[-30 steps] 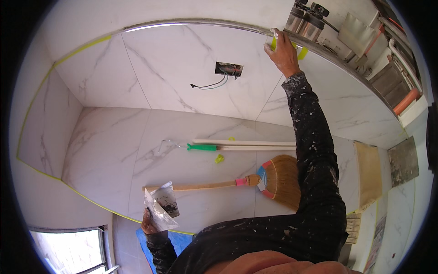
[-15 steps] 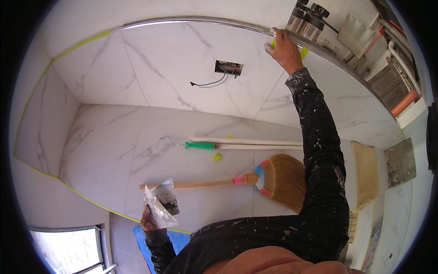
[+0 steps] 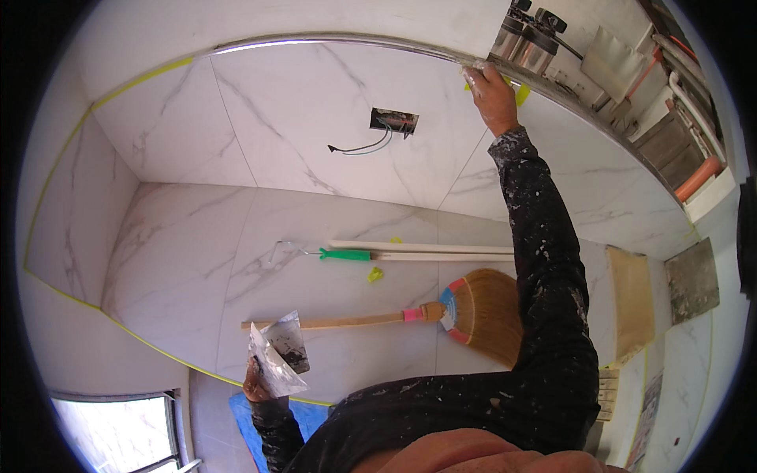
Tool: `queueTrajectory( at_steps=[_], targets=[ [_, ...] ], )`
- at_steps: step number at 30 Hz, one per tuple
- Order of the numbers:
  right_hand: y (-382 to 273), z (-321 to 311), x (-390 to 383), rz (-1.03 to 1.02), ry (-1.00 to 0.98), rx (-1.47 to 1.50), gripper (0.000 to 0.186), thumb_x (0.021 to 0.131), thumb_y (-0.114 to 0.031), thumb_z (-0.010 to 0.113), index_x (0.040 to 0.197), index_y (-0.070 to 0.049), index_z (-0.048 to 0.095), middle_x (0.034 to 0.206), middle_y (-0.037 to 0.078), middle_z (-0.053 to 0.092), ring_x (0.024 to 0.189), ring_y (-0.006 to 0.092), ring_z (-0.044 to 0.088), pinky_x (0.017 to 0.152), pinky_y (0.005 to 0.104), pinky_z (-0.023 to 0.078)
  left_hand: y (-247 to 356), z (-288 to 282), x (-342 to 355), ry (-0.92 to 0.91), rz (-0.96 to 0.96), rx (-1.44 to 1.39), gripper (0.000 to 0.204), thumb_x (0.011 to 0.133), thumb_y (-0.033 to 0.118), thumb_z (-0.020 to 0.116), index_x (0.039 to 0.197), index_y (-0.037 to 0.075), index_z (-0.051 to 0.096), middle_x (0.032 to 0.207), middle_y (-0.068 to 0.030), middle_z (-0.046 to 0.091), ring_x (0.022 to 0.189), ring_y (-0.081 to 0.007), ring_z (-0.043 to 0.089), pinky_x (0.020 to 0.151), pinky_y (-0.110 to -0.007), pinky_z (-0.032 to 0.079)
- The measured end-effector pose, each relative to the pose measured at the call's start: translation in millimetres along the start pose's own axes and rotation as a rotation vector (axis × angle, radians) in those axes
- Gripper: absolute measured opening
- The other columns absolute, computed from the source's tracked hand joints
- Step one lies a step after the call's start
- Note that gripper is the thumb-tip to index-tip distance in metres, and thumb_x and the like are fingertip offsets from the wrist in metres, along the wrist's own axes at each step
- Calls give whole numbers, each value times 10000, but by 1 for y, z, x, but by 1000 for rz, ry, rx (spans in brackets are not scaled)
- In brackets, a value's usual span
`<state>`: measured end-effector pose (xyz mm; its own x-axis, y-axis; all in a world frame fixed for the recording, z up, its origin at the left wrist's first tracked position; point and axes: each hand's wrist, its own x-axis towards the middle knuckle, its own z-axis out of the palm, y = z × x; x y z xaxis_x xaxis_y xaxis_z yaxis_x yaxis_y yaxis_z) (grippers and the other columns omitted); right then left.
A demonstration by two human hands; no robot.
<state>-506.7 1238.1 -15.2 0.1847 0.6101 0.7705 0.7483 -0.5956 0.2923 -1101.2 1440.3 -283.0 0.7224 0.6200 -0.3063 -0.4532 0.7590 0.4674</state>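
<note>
Yellow-green tape (image 3: 522, 94), short pieces: we find them at the upper edge of the wall, right of centre, bright and flat-coloured, one showing just right of the right hand (image 3: 494, 98), another partly hidden by its fingers. Right hand: whitened with dried matter, fingers bent and drawn in against the edge; we cannot tell whether they pinch the tape. Metal scrapers (image 3: 272, 366), apparently two, in the left hand (image 3: 254, 381), lower left: thin, flat, angled apart; the nearer one silvery and streaked with white, the farther one greyer, with a dark smeared patch. Left hand: closed round their near end. Metal trim (image 3: 339, 37), one long strip, bowed by the lens, bright toward its left, dull and grey toward the right hand. Beneath it we record white tiles (image 3: 307, 150) with grey veining, and a rectangular cut-out (image 3: 394, 121) with loose wires. On the lower tiled surface: a roller frame with green handle (image 3: 344, 255), pale sticks (image 3: 441, 257) beside it, a crumpled yellow-green scrap (image 3: 374, 274), and a broom (image 3: 489, 315), straw-coloured, its bristles partly behind the right sleeve. Farther right we note a tan sheet (image 3: 631, 307) and a stained grey panel (image 3: 694, 276).
</note>
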Motion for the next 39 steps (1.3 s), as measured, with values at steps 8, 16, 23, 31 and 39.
queueTrajectory(
  at_steps=[8,16,23,31,39],
  targets=[
    [-10,12,8,4,76,-71,144,869,-95,559,998,-63,614,973,97,579,846,306,609,730,393,525,1,2,-2,-8,8,41,510,919,283,506,1344,8,445,1270,-145,557,1161,-294,541,1010,-437,418],
    [8,-9,33,509,157,327,209,887,-148,609,1000,24,569,978,222,615,856,368,607,722,438,480,1,2,-3,-109,65,38,503,913,280,512,1329,3,458,1262,-144,561,1148,-288,546,1008,-436,417],
    [-8,-16,41,93,145,496,283,901,-241,597,1020,10,647,914,204,634,846,335,623,744,424,489,3,10,-7,-12,-12,21,510,902,276,522,1335,16,455,1245,-134,572,1132,-288,555,1000,-442,424],
    [2,-8,75,-66,-313,34,250,874,-217,609,948,19,648,898,189,628,892,363,590,811,420,468,-1,3,-4,-25,20,25,524,895,272,525,1346,19,445,1262,-140,562,1142,-294,551,999,-444,428],
    [-1,-23,116,-247,-440,48,198,787,-167,599,801,27,639,781,225,640,799,371,638,739,452,506,-2,-6,-4,-44,-35,-12,517,904,275,514,1344,14,444,1267,-143,561,1157,-295,548,1003,-444,429]
  ],
)
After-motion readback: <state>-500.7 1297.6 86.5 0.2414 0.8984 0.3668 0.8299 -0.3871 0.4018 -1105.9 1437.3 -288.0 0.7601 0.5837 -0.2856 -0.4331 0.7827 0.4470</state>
